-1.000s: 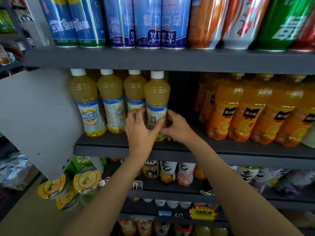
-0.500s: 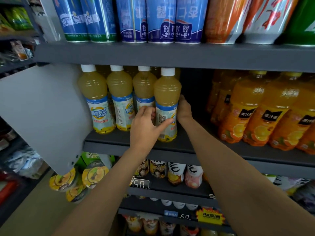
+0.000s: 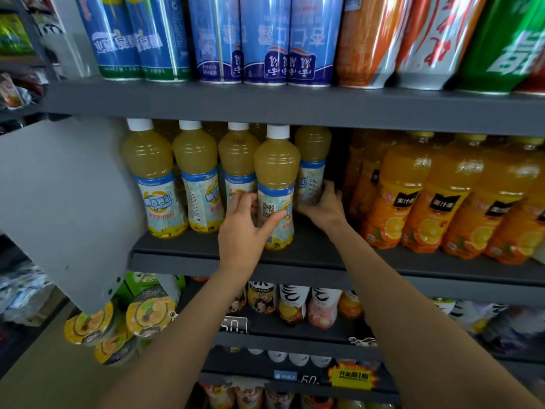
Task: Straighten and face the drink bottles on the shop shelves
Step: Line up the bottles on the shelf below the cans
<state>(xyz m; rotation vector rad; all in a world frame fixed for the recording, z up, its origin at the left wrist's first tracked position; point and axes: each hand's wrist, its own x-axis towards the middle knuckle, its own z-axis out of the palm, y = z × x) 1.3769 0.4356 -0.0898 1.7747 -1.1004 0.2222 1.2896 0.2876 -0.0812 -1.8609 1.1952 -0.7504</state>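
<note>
Both hands are up on the middle shelf point(image 3: 309, 249) and apart: our left hand point(image 3: 244, 231) wraps the front pale-yellow bottle point(image 3: 275, 184) at its label, thumb across the QR code, while our right hand point(image 3: 323, 203) cups the base of a second yellow bottle point(image 3: 312, 160) just behind and to the right of it. Largest first: to the right of our right hand, the block of orange juice bottles point(image 3: 436, 196) looks mostly faced, black labels forward, though its near-left ones lean and crowd together, so we judge that run still needs a pass. To the left of our left hand, three yellow bottles point(image 3: 194, 178) stand upright in a row, but only the far-left label reads square to us; the next two look turned. The bottle in our left hand shows its back panel, so facing it is not done. We judge the task early to midway. Above our hands, the cans point(image 3: 265, 39) are cut off at the top, so we cannot tell their facing fully. Below our arms, the small bottles point(image 3: 295, 304) are partly blocked and blurred. Our right fingertips are hidden behind the second bottle, and its cap is lost under the shelf above. How many rows sit behind the front ones is unclear.
</note>
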